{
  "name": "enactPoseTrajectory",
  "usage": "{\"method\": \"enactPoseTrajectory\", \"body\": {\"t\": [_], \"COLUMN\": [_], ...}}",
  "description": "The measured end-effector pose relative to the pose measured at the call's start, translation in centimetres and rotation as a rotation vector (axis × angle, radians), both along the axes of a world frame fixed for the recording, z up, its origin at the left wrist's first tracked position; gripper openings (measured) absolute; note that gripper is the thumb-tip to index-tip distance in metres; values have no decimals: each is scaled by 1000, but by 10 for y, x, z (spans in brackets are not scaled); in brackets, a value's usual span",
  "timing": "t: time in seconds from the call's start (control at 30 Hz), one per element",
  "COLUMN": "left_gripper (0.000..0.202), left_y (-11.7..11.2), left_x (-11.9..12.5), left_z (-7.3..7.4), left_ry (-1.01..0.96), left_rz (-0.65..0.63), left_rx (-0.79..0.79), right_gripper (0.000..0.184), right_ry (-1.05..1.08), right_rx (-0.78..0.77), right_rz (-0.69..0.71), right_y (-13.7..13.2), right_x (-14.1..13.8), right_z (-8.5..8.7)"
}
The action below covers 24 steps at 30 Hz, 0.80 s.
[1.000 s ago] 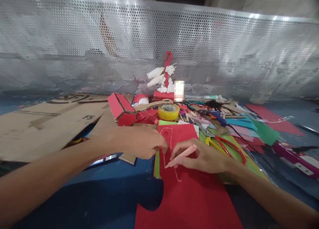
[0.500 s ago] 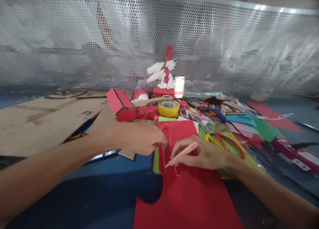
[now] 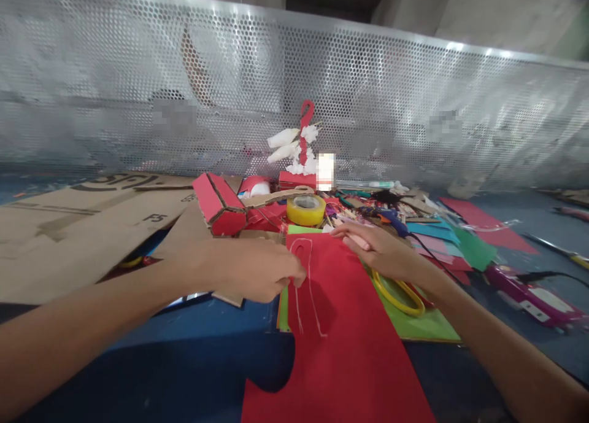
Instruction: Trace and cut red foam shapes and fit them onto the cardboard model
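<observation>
A red paper sheet (image 3: 343,343) with a pale drawn outline lies on the blue table in front of me. My left hand (image 3: 257,269) rests at the sheet's left edge, fingers pinched together on the paper beside the outline. My right hand (image 3: 375,248) is at the sheet's far right corner, fingers curled round a pink stick-like thing (image 3: 358,241) that barely shows. Under that wrist lie yellow-handled scissors (image 3: 398,294) on a green sheet (image 3: 423,325).
A yellow tape roll (image 3: 306,209), a red cardboard box (image 3: 218,205) and a heap of coloured paper scraps (image 3: 442,232) crowd the middle. Flat brown cardboard (image 3: 78,226) lies left. A purple tool with a cord (image 3: 529,294) lies right. A perforated metal screen (image 3: 414,97) closes the back.
My right hand has moved away from the drawn outline, up and right to the sheet's far corner, still with the pink stick. The left hand stayed at the sheet's edge.
</observation>
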<state>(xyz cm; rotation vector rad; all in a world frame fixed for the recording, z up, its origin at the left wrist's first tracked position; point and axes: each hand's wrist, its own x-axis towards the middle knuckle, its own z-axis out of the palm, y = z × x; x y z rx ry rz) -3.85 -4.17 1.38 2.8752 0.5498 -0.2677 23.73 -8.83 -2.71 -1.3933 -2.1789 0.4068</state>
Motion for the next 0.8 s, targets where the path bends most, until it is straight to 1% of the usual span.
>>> {"method": "enactPoseTrajectory", "body": {"t": [0.07,0.2,0.33,0.47,0.53,0.6,0.7,0.8], "left_gripper": [31,29,27,27,25,23,22,22], "left_y": [-2,-5,-8,-10,-11,-11,-11,-13], "left_x": [0,1,2,3,4,4,4,4], "left_z": [-1,-2,0,2,2,2,3,5], "left_ry": [-6,-12,4,18,34,54,57,47], "left_rz": [-28,-33,-45,-56,-47,-36,-42,-39], "left_rx": [-9,38,74,73,75,78,95,101], "right_gripper": [31,29,24,21,19,18,21,22], "right_ry": [-158,-277,-299,-260,-244,-236,-221,-167], "right_rx": [14,33,75,120,92,45,-71,-171], "right_rz": [2,9,-7,27,66,71,47,77], "right_y": [10,28,40,49,54,59,64,70], "right_x": [2,-3,-11,-20,-27,-34,-42,-47], "right_z": [-5,-13,-13,-10,-8,-4,2,8]}}
